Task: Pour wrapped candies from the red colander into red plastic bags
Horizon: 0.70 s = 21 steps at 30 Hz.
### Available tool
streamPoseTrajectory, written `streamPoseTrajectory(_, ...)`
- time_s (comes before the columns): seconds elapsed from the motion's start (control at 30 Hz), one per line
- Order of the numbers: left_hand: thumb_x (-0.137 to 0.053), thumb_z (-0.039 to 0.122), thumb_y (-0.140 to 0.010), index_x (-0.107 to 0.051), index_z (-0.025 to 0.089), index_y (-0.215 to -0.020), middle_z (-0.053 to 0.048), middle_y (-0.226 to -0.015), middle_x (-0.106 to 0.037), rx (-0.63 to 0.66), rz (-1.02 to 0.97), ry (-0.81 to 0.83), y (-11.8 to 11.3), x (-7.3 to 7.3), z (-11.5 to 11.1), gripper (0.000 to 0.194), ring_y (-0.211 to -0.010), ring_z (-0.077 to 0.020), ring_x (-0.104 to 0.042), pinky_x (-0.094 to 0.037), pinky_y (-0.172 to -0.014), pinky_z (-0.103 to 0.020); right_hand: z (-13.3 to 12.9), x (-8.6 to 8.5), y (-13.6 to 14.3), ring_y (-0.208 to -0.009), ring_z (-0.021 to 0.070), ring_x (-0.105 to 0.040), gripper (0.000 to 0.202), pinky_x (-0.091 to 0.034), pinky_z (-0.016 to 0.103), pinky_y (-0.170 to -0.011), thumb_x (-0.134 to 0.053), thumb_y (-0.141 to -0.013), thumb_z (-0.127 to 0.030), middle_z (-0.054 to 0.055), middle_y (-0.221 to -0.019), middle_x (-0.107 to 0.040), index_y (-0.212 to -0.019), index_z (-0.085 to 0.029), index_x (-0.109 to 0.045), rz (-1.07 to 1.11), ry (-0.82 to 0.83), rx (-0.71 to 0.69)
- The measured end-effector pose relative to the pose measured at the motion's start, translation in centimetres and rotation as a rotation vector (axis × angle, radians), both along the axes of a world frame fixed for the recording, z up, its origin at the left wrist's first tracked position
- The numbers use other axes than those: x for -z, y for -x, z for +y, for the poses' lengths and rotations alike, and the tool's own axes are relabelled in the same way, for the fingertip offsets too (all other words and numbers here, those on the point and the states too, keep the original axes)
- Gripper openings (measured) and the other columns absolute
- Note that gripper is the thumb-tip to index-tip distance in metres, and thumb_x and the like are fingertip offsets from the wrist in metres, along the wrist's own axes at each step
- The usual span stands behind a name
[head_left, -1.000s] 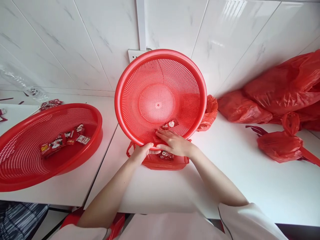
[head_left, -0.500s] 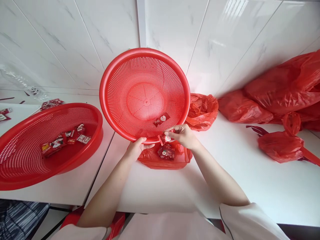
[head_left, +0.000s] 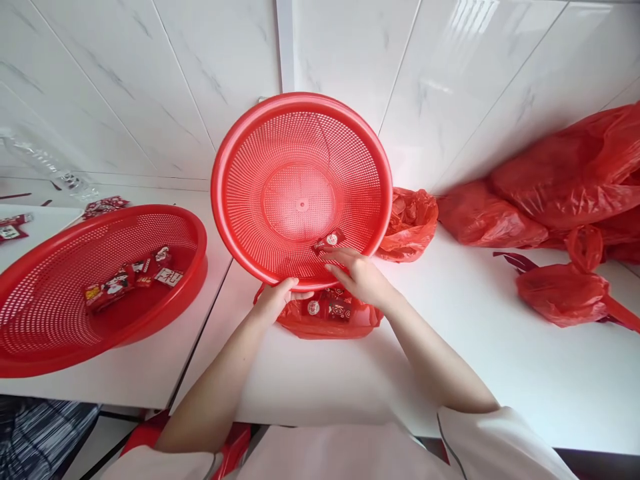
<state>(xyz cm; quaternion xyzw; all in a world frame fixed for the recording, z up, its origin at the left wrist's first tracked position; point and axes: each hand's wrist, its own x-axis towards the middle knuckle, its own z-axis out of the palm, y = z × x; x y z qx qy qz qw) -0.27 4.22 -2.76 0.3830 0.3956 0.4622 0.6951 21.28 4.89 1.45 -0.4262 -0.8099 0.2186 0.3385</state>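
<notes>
A: Where is the left hand (head_left: 273, 301)?
B: On the near rim of the tilted red basket (head_left: 300, 200), thumb over the edge, clamped there.
A: And the right hand (head_left: 364, 280)?
B: Apart from the left, at the basket's lower right side. Its fingers are bent, with a gap between thumb and forefinger and nothing seen in it. Whether the fingertips touch the small red packet (head_left: 330, 240), I can't tell.
A: Where does that packet lie?
B: Inside the basket, low on the sloping wall, just beyond those fingertips.
A: What sits below the rim?
B: An open red plastic bag (head_left: 327, 329) on the white worktop (head_left: 450, 380), with patterned packets (head_left: 339, 309) in it.
A: Anything to the left?
B: A second red basket (head_left: 197, 243), leaning, with several packets (head_left: 113, 288) inside.
A: To the right?
B: A crumpled red bag (head_left: 413, 230) near the tilted basket, then a tied red bag (head_left: 563, 297).
</notes>
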Motion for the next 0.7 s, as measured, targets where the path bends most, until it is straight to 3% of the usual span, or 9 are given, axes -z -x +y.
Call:
streamPoseTrajectory(0.1,-0.068,0.023,-0.075,-0.067,0.013,-0.094,-0.008,-0.09,-0.071,0.056,0.033,0.018,-0.7,0.2,-0.6,0.022,-0.096,-0.0285,-0.068,-0.06,-0.076,-0.04,1.0,1.8,-0.3,-0.133,0.0278,-0.045,0.041,-0.03,0.053,-0.113,-0.042,-0.096,-0.025,0.014,-0.141,-0.05,-0.135,-0.017,-0.053,-0.248,-0.105,0.088)
streamPoseTrajectory(0.17,-0.068,0.023,-0.075,-0.067,0.012,-0.095,-0.009,-0.085,-0.071,0.08,0.045,0.009,-1.1,0.4,-1.0,0.023,-0.09,-0.0278,-0.07,-0.059,-0.076,-0.04,1.2,2.4,-0.4,-0.136,0.0307,-0.04,0.043,-0.025,0.058,-0.114,-0.043,-0.096,-0.028,0.018,-0.141,-0.049,-0.135,-0.014,-0.052,-0.346,-0.093,0.059)
streamPoseTrajectory(0.37,-0.065,0.024,-0.077,-0.067,0.013,-0.102,-0.01,-0.097,-0.072,0.072,0.016,-0.018,-1.0,0.5,-0.8,0.028,-0.093,-0.0279,-0.069,-0.06,-0.073,-0.04,0.1,0.6,-0.4,-0.114,0.0239,-0.06,0.037,-0.049,0.04,-0.098,-0.045,-0.096,-0.033,0.01,-0.123,-0.063,-0.129,-0.02,-0.056,-0.166,0.047,-0.234)
streamPoseTrajectory(0.43,-0.064,0.024,-0.077,-0.067,0.014,-0.101,-0.009,-0.098,-0.071,0.052,-0.005,-0.01,-0.7,0.2,-0.6,0.027,-0.099,-0.0285,-0.067,-0.06,-0.073,-0.039,-0.1,0.2,-0.2,-0.118,0.0236,-0.057,0.036,-0.047,0.041,-0.101,-0.044,-0.096,-0.031,0.011,-0.129,-0.059,-0.128,-0.021,-0.056,-0.142,-0.011,-0.173)
streamPoseTrajectory(0.53,-0.065,0.025,-0.077,-0.068,0.015,-0.101,-0.009,-0.101,-0.071,0.028,0.002,-0.012,-0.6,-0.1,-0.6,0.026,-0.107,-0.0291,-0.064,-0.06,-0.074,-0.039,0.2,0.9,0.1,-0.136,0.0282,-0.04,0.041,-0.036,0.049,-0.11,-0.042,-0.096,-0.033,0.013,-0.148,-0.041,-0.134,-0.019,-0.051,-0.242,-0.128,-0.007)
streamPoseTrajectory(0.63,-0.065,0.025,-0.077,-0.067,0.015,-0.104,-0.01,-0.108,-0.07,0.019,0.051,-0.041,-0.8,-0.1,-0.9,0.029,-0.101,-0.0287,-0.067,-0.06,-0.072,-0.039,0.5,2.2,0.4,-0.143,0.0319,-0.025,0.059,-0.026,0.054,-0.114,-0.041,-0.096,-0.046,0.018,-0.154,-0.029,-0.145,-0.013,-0.038,-0.397,-0.089,0.041)
streamPoseTrajectory(0.7,-0.065,0.026,-0.078,-0.066,0.014,-0.108,-0.011,-0.109,-0.07,0.036,0.11,-0.055,-1.0,-0.1,-1.2,0.032,-0.089,-0.0273,-0.07,-0.06,-0.07,-0.04,0.6,2.6,0.3,-0.143,0.0342,-0.026,0.069,-0.027,0.056,-0.113,-0.04,-0.094,-0.053,0.02,-0.153,-0.031,-0.147,-0.01,-0.033,-0.435,-0.023,0.046)
